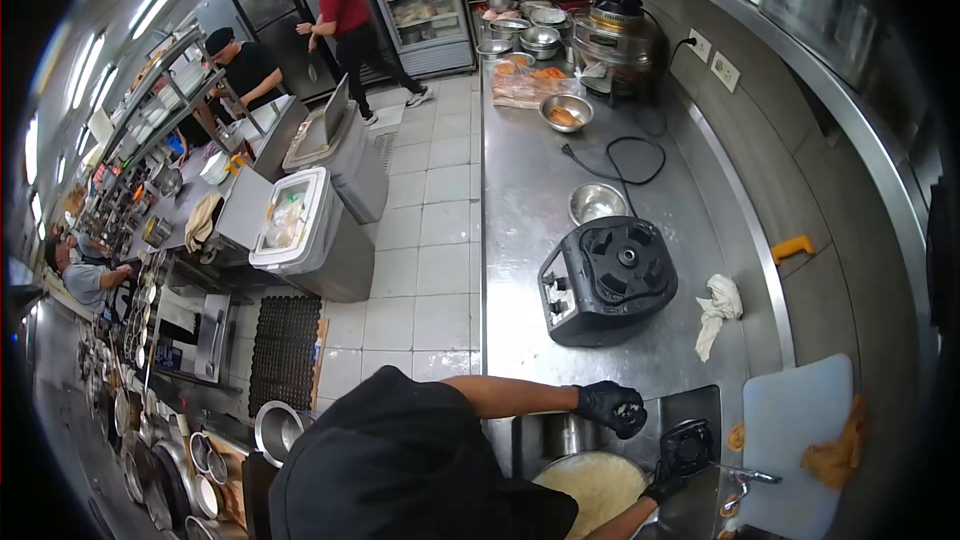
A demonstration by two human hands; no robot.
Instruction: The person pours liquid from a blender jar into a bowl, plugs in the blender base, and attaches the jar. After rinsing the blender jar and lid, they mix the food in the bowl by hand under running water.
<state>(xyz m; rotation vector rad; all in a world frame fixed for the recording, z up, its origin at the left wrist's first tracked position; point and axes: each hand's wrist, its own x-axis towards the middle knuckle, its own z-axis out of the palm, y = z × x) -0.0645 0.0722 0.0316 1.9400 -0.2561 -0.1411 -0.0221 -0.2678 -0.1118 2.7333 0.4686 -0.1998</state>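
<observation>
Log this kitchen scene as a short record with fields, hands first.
Left hand: black-gloved, above a steel container
Right hand: black-gloved, at a black lid, beside pale mixture
Steel counter: blender base, white cloth, steel bowl, white cutting board
Others: person in red shirt, person in black, both farther off

A commercial restaurant kitchen: long steel counter [530,190], glass-door fridge [415,0], stacked metal bowls [540,37], staff at work.

The steel bench [530,190] is carrying a black blender base [607,280], an empty steel bowl [596,203], a crumpled white cloth [718,308], a loose black cable [622,155] and a white cutting board [795,440].
</observation>
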